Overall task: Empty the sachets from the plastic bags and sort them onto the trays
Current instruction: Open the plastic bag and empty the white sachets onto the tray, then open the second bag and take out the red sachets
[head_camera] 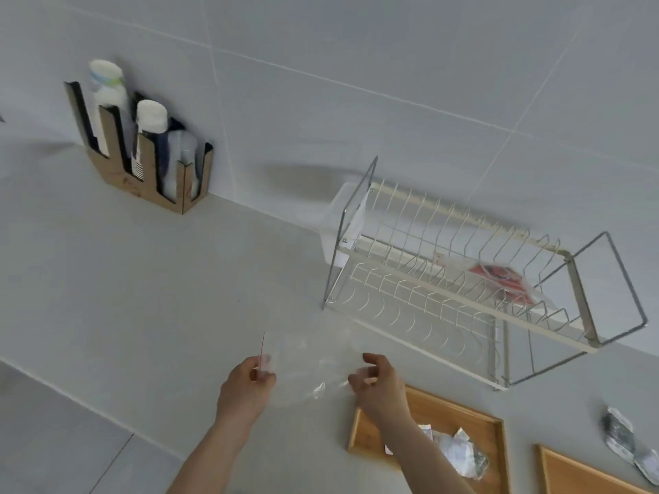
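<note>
A clear plastic bag [306, 365] with a red zip strip is stretched between both hands above the grey counter. My left hand [246, 385] pinches the bag's left edge by the red strip. My right hand [379, 381] grips its right edge. The bag looks empty. A wooden tray [474, 418] at the lower right holds several silvery white sachets [460, 452], partly hidden by my right forearm. A second wooden tray [570, 472] sits further right. Loose sachets [622, 434] lie on the counter at the right edge.
A white wire dish rack [463, 279] stands on the counter at the wall; a clear bag with red sachets [499, 279] lies in it. A cardboard holder [149, 172] with cup stacks is at the back left. Tiled wall behind.
</note>
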`<state>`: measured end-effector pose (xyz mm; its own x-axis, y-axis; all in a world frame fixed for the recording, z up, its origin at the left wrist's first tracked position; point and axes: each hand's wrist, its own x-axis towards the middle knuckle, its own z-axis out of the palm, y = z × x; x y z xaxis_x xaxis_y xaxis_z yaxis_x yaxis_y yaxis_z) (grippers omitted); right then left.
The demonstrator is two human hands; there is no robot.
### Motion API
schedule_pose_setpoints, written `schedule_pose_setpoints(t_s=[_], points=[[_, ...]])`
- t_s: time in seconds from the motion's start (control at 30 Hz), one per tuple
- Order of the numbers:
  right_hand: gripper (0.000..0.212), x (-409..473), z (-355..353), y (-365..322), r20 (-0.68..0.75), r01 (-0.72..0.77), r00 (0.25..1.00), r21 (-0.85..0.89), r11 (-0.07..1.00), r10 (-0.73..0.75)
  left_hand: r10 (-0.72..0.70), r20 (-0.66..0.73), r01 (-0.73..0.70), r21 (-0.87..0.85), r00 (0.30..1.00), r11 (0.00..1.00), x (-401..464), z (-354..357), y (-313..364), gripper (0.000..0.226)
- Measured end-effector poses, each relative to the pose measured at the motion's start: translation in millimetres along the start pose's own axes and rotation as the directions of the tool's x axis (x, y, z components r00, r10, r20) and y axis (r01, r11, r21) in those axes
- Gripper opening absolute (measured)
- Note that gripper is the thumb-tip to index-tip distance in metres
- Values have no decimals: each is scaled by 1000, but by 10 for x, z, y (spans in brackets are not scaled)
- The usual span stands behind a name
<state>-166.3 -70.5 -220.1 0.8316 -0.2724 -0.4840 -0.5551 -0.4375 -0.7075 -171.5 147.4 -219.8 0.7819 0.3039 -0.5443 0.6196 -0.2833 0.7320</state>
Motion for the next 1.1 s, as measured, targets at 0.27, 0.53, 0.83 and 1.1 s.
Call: schedule_pose_setpoints(t_s=[0.27,0.53,0.83,1.1], points=[[79,-76,292,-154,175,98,983,-247,964,-55,66,-139,-50,116,988,992,64,-173,-153,54],[85,-108,151,-95,235,285,954,-502,817,-189,249,-126,-188,368,960,911,52,-121,-231,86],[76,-138,-319,15,103,357,904,-715,601,-414,597,28,-450,686,802,572,-24,171,77,81],[73,-205,-868,171,-63,220,920,-735,642,-387,722,258,-640,698,642,320,-118,529,532,80]])
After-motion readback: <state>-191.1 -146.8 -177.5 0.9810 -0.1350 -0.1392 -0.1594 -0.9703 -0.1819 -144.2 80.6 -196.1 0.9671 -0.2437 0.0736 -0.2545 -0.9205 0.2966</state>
